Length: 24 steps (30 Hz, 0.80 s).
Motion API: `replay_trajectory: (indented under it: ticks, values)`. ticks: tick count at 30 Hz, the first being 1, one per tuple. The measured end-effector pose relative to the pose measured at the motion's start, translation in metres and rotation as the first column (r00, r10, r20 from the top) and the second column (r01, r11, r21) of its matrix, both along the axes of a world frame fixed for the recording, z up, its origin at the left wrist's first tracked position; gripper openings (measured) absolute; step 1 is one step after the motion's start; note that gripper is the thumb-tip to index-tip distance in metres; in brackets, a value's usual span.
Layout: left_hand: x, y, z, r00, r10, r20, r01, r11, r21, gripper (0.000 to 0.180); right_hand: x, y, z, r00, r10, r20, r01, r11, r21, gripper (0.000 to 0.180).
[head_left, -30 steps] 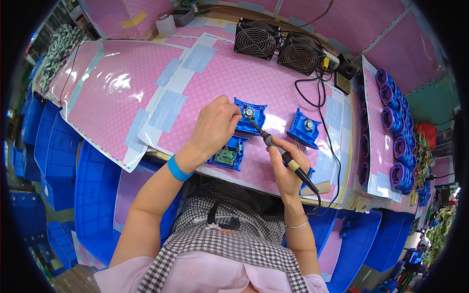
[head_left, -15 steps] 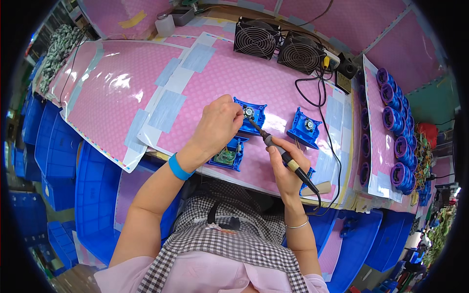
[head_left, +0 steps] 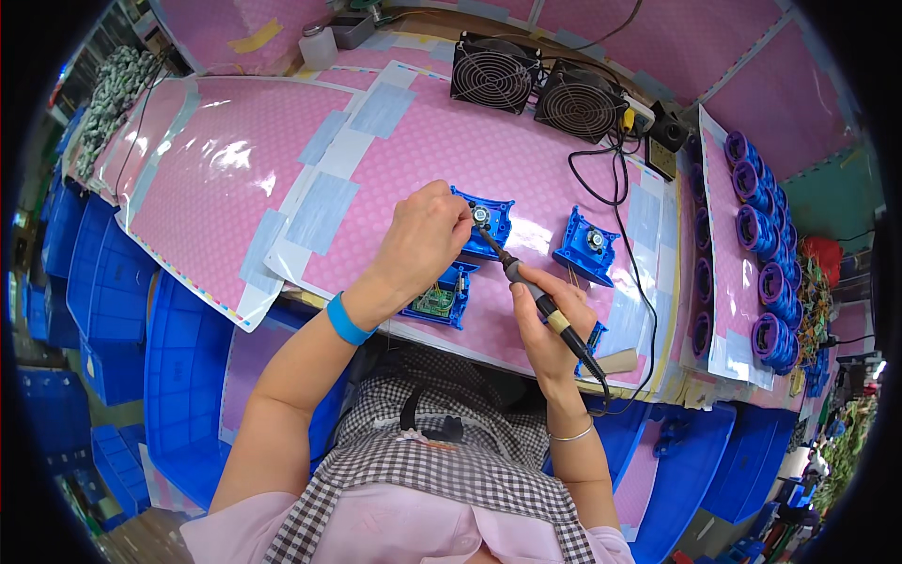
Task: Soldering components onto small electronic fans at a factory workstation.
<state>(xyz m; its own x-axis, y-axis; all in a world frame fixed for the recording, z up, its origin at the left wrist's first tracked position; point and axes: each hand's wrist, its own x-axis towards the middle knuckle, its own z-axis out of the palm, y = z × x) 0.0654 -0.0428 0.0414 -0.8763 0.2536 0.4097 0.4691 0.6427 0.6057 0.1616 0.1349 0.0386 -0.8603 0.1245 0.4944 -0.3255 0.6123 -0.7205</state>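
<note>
My right hand (head_left: 554,329) grips a soldering iron (head_left: 533,291) by its dark handle. The iron's tip points up and left to a small round silver part in a blue plastic housing (head_left: 498,224). At that housing's left edge, my left hand (head_left: 420,235) has thumb and fingers pinched together; whatever they hold is too small to make out. Below it lies another blue housing with a green circuit board (head_left: 436,301). To the right stands a similar blue housing (head_left: 586,246) with a round silver part. Part of one more blue piece shows behind my right hand.
Two black fans (head_left: 495,75) stand at the back, with a black cable (head_left: 620,179) running down the right side. Stacks of purple and blue rings (head_left: 752,230) line the far right. Blue bins (head_left: 183,395) sit below the table's front edge. A white bottle (head_left: 318,47) stands at the back left.
Both hands stay almost in place at the same housing. The soldering iron's handle and my right hand have shifted very slightly.
</note>
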Motion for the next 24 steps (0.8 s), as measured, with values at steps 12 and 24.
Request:
replay_trajectory:
  ticks: [12, 24]
  values:
    - [0.0, -0.0005, -0.0005, 1.0, 0.003, -0.003, -0.003, 1.0, 0.013, 0.007, 0.0006, 0.0046, 0.0016, 0.999, -0.026, -0.029, 0.024, 0.999, -0.04, 0.022]
    - [0.0024, -0.0017, 0.001, 0.999, -0.005, 0.042, 0.004, 1.0, 0.028, 0.007, -0.0016, -0.0006, 0.0012, 1.0, -0.01, 0.01, 0.01, 1.0, -0.01, 0.022]
